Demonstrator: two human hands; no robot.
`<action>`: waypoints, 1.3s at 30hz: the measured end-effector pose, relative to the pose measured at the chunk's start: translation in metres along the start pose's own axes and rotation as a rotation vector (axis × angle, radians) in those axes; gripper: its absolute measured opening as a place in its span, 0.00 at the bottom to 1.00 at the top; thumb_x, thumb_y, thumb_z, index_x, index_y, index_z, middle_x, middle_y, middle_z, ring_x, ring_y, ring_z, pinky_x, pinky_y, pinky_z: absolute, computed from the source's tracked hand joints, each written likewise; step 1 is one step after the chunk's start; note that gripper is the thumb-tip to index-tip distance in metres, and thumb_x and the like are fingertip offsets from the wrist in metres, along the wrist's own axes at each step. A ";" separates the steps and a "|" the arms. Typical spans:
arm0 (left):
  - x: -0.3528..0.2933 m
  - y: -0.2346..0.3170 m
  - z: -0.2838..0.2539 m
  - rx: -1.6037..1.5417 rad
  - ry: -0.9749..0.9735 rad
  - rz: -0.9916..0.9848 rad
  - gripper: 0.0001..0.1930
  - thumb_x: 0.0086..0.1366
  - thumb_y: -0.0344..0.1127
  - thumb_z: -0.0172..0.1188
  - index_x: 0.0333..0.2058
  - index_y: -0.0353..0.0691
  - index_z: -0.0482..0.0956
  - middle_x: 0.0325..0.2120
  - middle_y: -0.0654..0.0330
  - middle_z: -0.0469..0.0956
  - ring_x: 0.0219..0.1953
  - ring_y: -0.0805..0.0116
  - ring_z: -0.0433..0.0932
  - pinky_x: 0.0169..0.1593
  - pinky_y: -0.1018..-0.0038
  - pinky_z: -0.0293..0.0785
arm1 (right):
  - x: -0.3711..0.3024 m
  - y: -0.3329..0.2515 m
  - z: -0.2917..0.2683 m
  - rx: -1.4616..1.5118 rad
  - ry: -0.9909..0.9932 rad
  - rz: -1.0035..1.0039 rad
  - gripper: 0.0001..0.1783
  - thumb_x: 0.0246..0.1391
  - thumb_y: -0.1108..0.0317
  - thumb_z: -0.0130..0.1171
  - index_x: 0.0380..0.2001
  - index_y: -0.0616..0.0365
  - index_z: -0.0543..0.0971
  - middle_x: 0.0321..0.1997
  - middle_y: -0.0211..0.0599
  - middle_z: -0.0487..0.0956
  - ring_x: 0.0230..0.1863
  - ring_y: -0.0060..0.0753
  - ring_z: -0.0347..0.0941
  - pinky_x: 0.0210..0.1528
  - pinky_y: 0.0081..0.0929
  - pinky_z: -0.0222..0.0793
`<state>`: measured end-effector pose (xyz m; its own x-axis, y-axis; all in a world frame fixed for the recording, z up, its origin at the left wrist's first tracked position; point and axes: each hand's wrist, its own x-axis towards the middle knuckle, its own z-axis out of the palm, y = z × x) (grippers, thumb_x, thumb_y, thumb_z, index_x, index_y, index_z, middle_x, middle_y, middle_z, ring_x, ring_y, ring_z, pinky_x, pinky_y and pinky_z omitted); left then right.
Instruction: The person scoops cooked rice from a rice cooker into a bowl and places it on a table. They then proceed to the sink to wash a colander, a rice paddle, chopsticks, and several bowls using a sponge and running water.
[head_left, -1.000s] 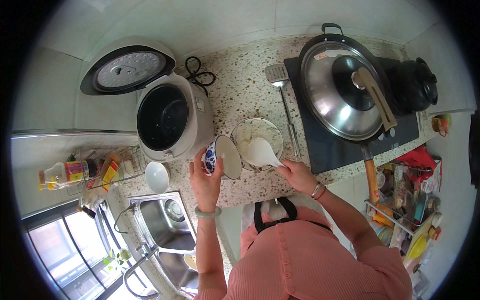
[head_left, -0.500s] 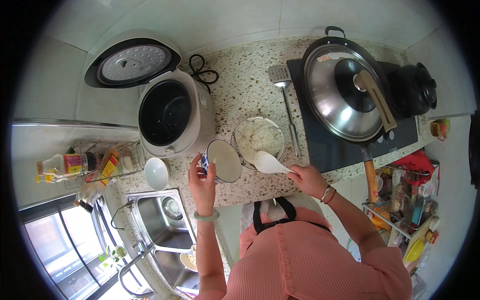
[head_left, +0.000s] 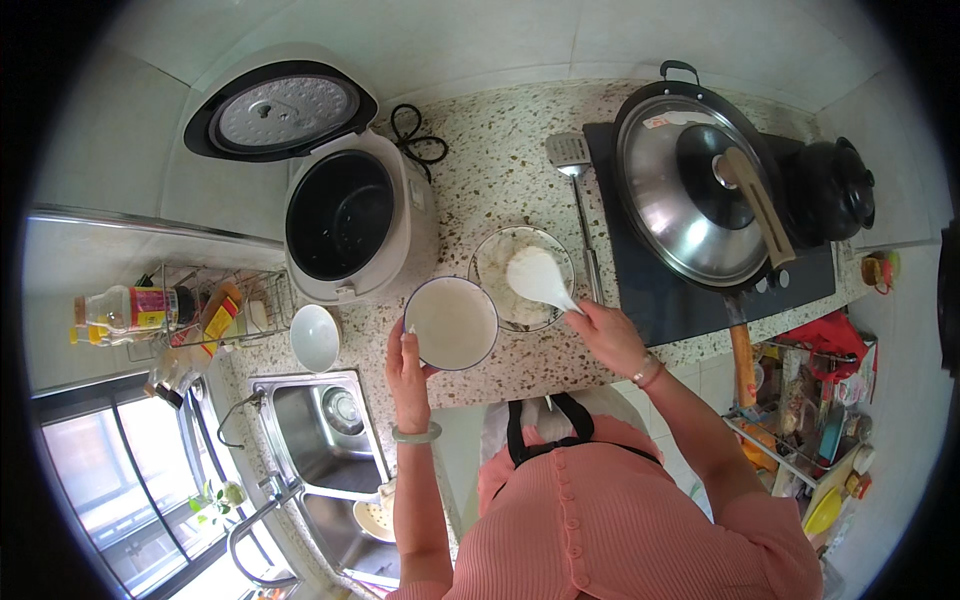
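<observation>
My left hand (head_left: 407, 378) holds a white bowl (head_left: 452, 323) with a blue rim by its left side, thumb at the edge. The bowl's opening faces up, and its inside looks bare. Gripped by its handle in my right hand (head_left: 612, 340) is a white rice paddle (head_left: 538, 275). Its broad head lies over the cooked rice (head_left: 498, 262) in a round, thin-rimmed dish (head_left: 573, 268) on the counter. The paddle hides part of the rice, and I cannot tell whether it touches it. The bowl is just left of the dish.
Back left stands an open rice cooker (head_left: 345, 215) with a dark pot. A slotted spatula (head_left: 580, 205) lies beside the stove (head_left: 640, 310), which bears a lidded wok (head_left: 690, 200) and a black pot (head_left: 830, 190). A small white bowl (head_left: 315, 338) sits near the sink (head_left: 320, 440).
The left hand has turned the bowl so its opening faces more upward. My right hand has brought the paddle up and away from me, over the middle of the rice.
</observation>
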<state>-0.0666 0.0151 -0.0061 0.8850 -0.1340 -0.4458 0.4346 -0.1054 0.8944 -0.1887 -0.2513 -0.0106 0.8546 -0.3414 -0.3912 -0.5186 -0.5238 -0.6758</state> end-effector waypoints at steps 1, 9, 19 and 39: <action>0.000 -0.002 0.000 -0.005 -0.010 0.002 0.27 0.71 0.47 0.47 0.62 0.36 0.62 0.49 0.55 0.73 0.45 0.68 0.78 0.36 0.75 0.81 | 0.009 -0.007 0.004 -0.042 0.002 -0.005 0.18 0.61 0.54 0.48 0.33 0.59 0.74 0.28 0.51 0.78 0.33 0.59 0.74 0.35 0.49 0.68; -0.005 -0.003 0.007 -0.078 -0.026 -0.002 0.23 0.71 0.42 0.49 0.60 0.39 0.65 0.42 0.59 0.76 0.38 0.74 0.77 0.36 0.80 0.77 | 0.050 0.003 0.022 -0.241 -0.029 -0.112 0.18 0.62 0.57 0.47 0.32 0.64 0.75 0.28 0.53 0.78 0.32 0.59 0.75 0.38 0.51 0.70; 0.006 -0.011 0.021 0.127 -0.055 0.097 0.21 0.63 0.36 0.61 0.55 0.42 0.72 0.29 0.65 0.75 0.27 0.81 0.71 0.30 0.83 0.70 | -0.015 -0.037 0.009 0.004 -0.015 -0.391 0.13 0.59 0.56 0.55 0.32 0.56 0.72 0.19 0.44 0.75 0.23 0.50 0.74 0.25 0.42 0.66; -0.003 0.001 0.035 0.280 -0.013 0.236 0.22 0.60 0.36 0.64 0.53 0.43 0.74 0.30 0.65 0.72 0.27 0.78 0.68 0.31 0.80 0.69 | -0.010 -0.029 0.020 -0.383 0.220 -0.277 0.11 0.58 0.58 0.55 0.30 0.53 0.73 0.22 0.38 0.78 0.23 0.45 0.76 0.22 0.40 0.69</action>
<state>-0.0746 -0.0190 -0.0055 0.9526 -0.1990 -0.2300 0.1543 -0.3355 0.9293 -0.1820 -0.2170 0.0001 0.9568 -0.2842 -0.0617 -0.2814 -0.8515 -0.4424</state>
